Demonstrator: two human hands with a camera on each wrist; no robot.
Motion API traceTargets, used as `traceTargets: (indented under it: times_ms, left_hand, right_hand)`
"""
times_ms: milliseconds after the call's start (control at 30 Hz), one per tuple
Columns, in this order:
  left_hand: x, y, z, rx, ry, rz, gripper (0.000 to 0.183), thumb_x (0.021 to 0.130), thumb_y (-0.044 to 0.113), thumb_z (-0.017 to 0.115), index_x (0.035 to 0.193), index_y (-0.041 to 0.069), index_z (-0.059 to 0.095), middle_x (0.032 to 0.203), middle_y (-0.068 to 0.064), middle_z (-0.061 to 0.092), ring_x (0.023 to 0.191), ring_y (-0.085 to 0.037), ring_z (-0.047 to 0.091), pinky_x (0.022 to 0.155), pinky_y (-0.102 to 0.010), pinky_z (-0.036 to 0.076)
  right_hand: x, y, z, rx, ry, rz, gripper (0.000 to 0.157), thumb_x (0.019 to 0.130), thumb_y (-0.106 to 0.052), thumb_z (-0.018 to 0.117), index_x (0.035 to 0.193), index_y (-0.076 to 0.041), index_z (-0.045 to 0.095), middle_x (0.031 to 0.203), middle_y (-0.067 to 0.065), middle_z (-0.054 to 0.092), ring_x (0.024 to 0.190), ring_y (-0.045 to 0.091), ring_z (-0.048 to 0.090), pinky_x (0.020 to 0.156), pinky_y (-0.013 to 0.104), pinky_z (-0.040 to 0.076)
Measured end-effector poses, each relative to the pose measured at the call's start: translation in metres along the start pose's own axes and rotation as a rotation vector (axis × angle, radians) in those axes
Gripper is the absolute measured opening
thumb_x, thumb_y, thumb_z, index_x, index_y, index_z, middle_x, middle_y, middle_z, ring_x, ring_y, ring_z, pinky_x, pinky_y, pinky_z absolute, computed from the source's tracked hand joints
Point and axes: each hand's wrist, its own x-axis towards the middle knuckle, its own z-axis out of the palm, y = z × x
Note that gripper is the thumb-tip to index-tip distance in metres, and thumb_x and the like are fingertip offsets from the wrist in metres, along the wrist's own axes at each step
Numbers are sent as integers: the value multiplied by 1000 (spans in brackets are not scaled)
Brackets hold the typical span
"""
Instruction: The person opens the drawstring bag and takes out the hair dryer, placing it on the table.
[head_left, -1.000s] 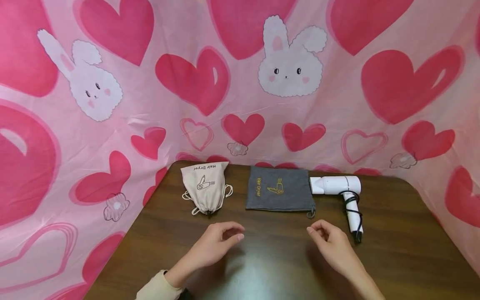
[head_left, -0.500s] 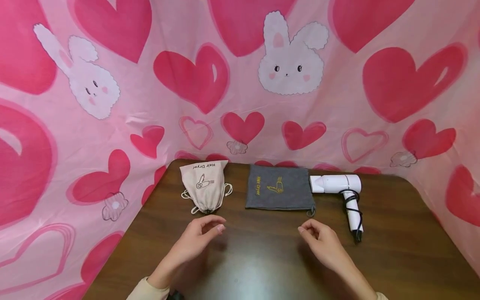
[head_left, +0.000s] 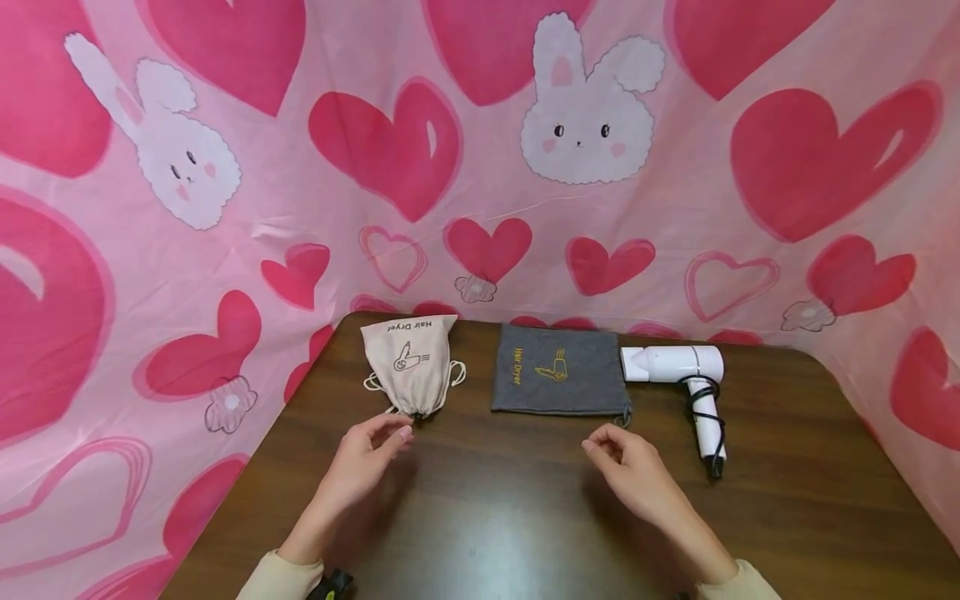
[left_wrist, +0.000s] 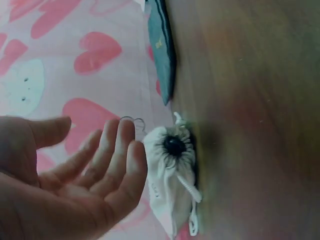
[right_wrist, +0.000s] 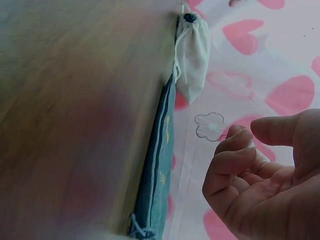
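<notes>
At the back left of the table lies a cream drawstring bag printed "Hair Dryer", its gathered neck towards me. My left hand hovers just in front of that neck with loosely bent fingers; in the left wrist view the palm faces up, and the bag's black cord stopper shows beyond the fingertips. A flat grey drawstring bag with yellow print lies in the middle. My right hand is over the table in front of its right corner, fingers loosely curled around nothing. A white hair dryer rests right of the grey bag.
The black power cord is wound around the dryer's handle. A dark wooden table carries everything. Behind and beside it hangs a pink curtain with hearts and rabbits.
My left hand has moved left and away from me, up to the neck of the cream bag. The right hand has shifted slightly left. The bags and dryer stay in place.
</notes>
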Motion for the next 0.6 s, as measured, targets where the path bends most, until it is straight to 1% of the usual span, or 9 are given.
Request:
traceTargets:
  times_ms: [100,200,333,433,500,600]
  left_hand:
    - [2,-4,0,15,59,-43,20,103,10,69,119,-2,72,97,-17,76,90,-33,74,75,-29,58]
    - [7,-7,-1,16,95,-68,22,103,10,69,119,-4,71,94,-19,75,86,-34,75,73,-30,58]
    - [11,-9,-3,21,99,-87,23,103,9,68,121,-5,70,93,-20,74,81,-34,74,71,-34,60]
    - [15,-11,-2,47,93,-92,24,103,9,68,123,-4,69,92,-20,74,76,-33,74,68,-34,59]
    - [17,-13,0,55,94,-97,30,103,11,68,129,-4,64,91,-19,74,73,-32,73,64,-33,57]
    - [19,-14,2,37,110,-122,43,104,14,67,141,-4,54,88,-18,74,70,-30,72,60,-33,57]
  right_hand:
    - [5,-4,3,10,-10,-19,11,104,-18,70,100,-8,71,78,-1,58,72,16,53,65,30,43]
    - [10,-7,5,18,-20,-47,10,104,-17,70,99,-8,71,77,-1,58,71,16,53,65,29,43]
    - [16,-9,6,14,-29,-83,10,103,-17,70,99,-8,72,76,-2,59,71,16,53,65,30,43]
    - [21,-8,6,4,-29,-91,11,103,-17,70,100,-7,72,77,-2,59,72,16,53,65,30,44]
    - [25,-8,7,-1,-33,-85,11,103,-18,70,101,-7,73,77,-2,60,72,16,53,65,31,44]
    - [29,-8,10,0,-50,-72,11,103,-18,69,103,-8,73,79,-1,61,72,18,54,65,32,45]
